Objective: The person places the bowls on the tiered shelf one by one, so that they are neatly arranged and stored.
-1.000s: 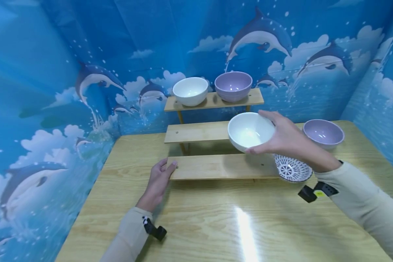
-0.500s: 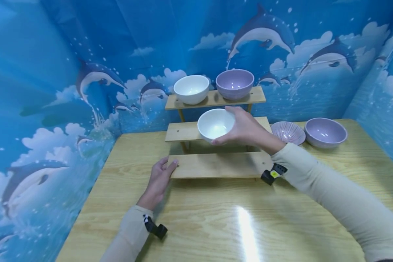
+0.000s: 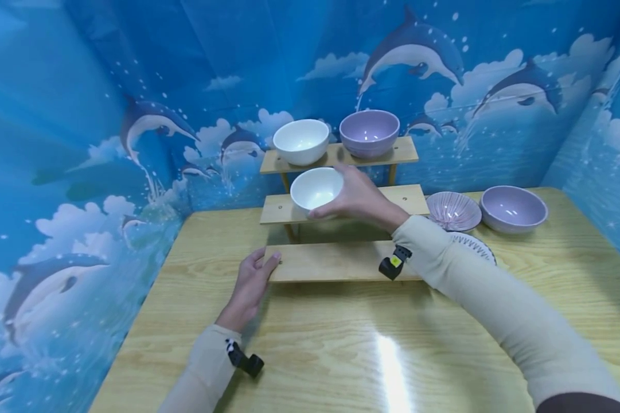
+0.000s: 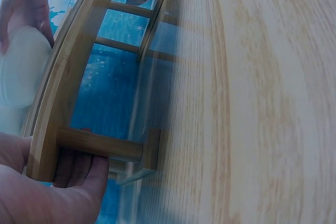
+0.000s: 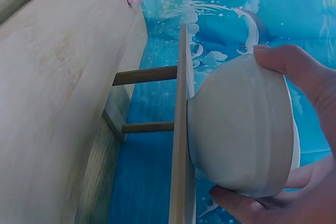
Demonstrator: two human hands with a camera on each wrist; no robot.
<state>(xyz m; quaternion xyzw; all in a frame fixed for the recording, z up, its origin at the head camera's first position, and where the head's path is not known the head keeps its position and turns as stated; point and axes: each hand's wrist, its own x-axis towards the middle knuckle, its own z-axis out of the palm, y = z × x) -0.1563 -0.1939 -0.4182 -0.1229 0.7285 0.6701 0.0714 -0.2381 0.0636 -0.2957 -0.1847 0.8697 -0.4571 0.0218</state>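
Observation:
My right hand grips a white bowl by its rim, thumb on the near side. The bowl is right at the left part of the middle shelf; in the right wrist view the base of the bowl meets the board's edge. My left hand holds the left end of the bottom shelf of the wooden stand. In the left wrist view the fingers of that hand curl under the board beside a dowel, thumb on the other side.
On the top shelf stand another white bowl and a purple bowl. Right of the stand on the table are a striped bowl, a second purple bowl and a patterned bowl, partly behind the right sleeve.
My right hand has carried the white bowl leftward from the right side of the stand to the left part of the middle shelf. The left hand stays on the bottom shelf.

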